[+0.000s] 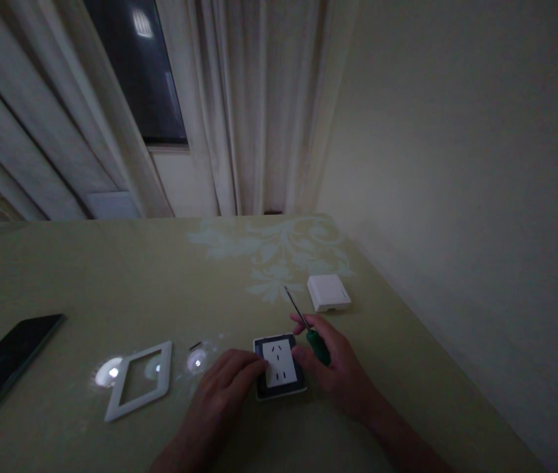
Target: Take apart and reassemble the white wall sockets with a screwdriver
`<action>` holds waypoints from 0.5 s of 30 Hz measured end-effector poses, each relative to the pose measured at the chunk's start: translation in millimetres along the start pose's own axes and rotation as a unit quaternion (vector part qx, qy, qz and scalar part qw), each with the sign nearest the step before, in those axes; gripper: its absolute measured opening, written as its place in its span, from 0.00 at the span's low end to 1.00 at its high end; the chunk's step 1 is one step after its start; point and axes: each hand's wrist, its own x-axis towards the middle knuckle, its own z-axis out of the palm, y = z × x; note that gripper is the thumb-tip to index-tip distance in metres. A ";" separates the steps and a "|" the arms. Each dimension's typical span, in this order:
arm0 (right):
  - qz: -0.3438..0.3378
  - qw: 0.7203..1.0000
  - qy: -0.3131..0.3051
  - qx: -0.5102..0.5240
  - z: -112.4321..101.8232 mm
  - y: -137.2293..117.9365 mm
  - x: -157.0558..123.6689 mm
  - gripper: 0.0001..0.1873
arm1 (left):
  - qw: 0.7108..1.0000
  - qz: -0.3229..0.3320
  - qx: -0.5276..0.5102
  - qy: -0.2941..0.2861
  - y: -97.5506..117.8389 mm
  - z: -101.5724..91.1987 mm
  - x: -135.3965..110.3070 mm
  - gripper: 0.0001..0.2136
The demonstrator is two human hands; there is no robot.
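A wall socket (280, 362) with a white middle and a dark surround lies face up on the table. My left hand (227, 384) grips it at its left edge, fingertips on the white insert. My right hand (335, 361) is closed around the green handle of a screwdriver (317, 345), close to the socket's right side. The screwdriver's thin metal shaft points up and to the left, its tip clear of the socket. To the left of my left hand lies a white rectangular cover frame (166, 368).
A small dark thin piece (195, 345) lies between the cover frame and my left hand. A white box-shaped piece (328, 292) sits beyond my right hand. At the far left is a dark phone (5, 368). The wall (466, 197) borders the table's right side; curtains (259, 105) hang behind.
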 end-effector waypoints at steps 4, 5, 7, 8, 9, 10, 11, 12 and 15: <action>0.006 1.000 0.002 0.000 0.1 0.3 0.4 0.28 | 0.999 0.029 0.018 0.001 4.6 -5.4 6.1 0.16; 0.008 1.000 0.002 0.002 0.1 0.3 0.7 0.28 | 0.999 0.034 0.017 0.005 5.7 -7.2 8.3 0.16; 0.010 1.000 -0.002 0.004 -0.1 0.4 1.1 0.28 | 0.999 0.036 0.008 0.008 6.9 -10.1 12.2 0.15; 0.011 1.000 -0.004 0.005 -0.2 0.6 1.2 0.27 | 0.999 0.034 0.002 0.008 6.9 -11.0 13.5 0.15; 0.011 1.000 -0.005 0.006 -0.4 0.9 1.2 0.27 | 0.999 0.031 -0.003 0.005 6.5 -11.4 14.2 0.15; 0.011 1.000 -0.006 0.006 -0.6 1.4 1.2 0.27 | 1.000 0.028 -0.006 -0.001 5.7 -11.4 14.2 0.14; 0.010 1.000 -0.007 0.006 -0.9 2.1 1.1 0.26 | 1.000 0.023 -0.011 -0.007 4.8 -11.0 13.8 0.14; 0.007 1.000 -0.011 0.008 -1.3 2.9 1.1 0.25 | 1.000 0.015 -0.018 -0.009 3.8 -10.3 12.9 0.14; 0.005 0.999 -0.042 0.016 -4.3 5.9 1.1 0.25 | 0.999 -0.033 -0.043 -0.004 2.2 -7.9 9.2 0.12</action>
